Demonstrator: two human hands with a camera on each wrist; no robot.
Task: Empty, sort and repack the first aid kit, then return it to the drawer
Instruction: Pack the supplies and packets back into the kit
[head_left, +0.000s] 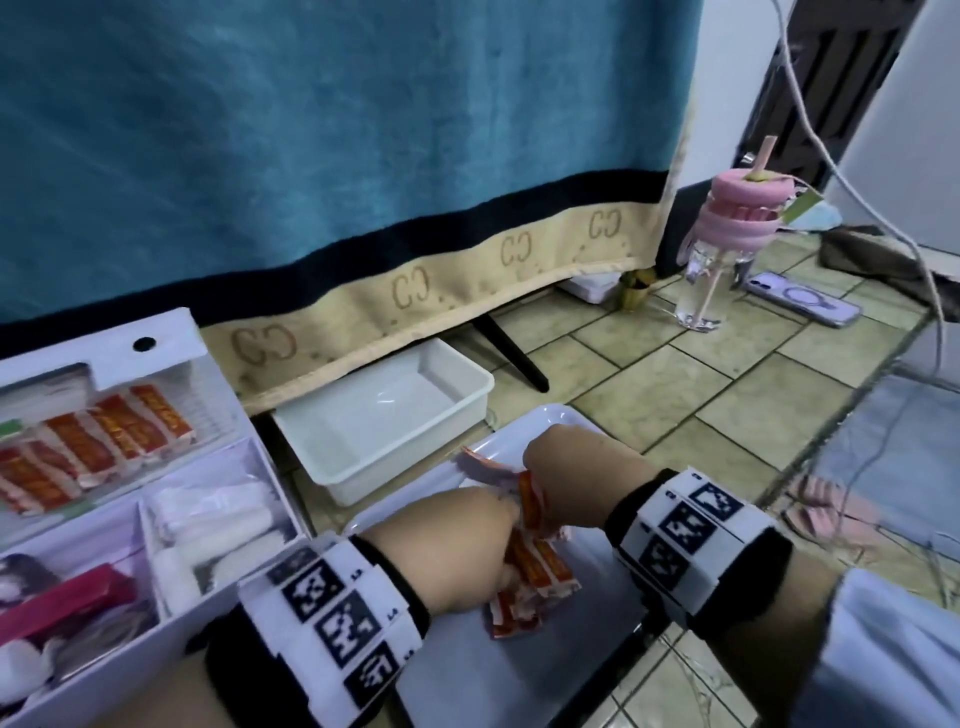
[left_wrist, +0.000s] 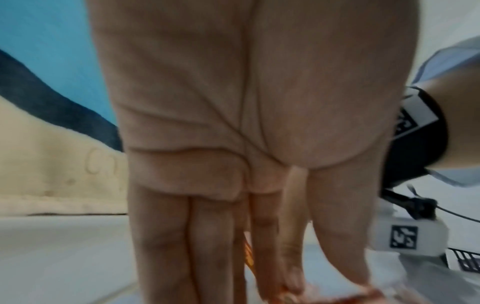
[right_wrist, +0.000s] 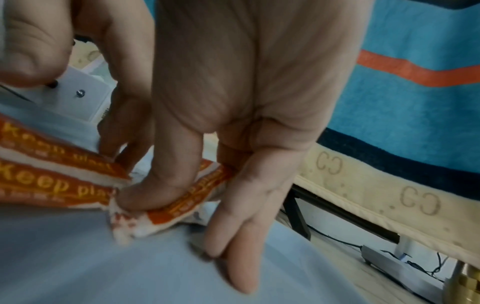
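Several orange plaster packets (head_left: 540, 571) lie bunched on a white tray (head_left: 545, 410) in front of me. My left hand (head_left: 467, 530) grips the bundle from the left; in the left wrist view its fingers (left_wrist: 283, 288) pinch an orange packet (left_wrist: 248, 253). My right hand (head_left: 566, 457) comes from the right, and its thumb and fingers (right_wrist: 166, 197) pinch one packet (right_wrist: 187, 201) at the bundle's end. The open white first aid kit (head_left: 104, 353) stands at the left, holding more orange packets (head_left: 104, 436), white rolls (head_left: 218, 525) and a pink box (head_left: 67, 597).
An empty white bin (head_left: 384, 415) sits behind the tray, partly under a hanging teal blanket (head_left: 311, 156). On the tiled floor to the right stand a pink-lidded bottle (head_left: 722, 249) and a phone (head_left: 800, 301). A white cable (head_left: 857, 197) hangs at the right.
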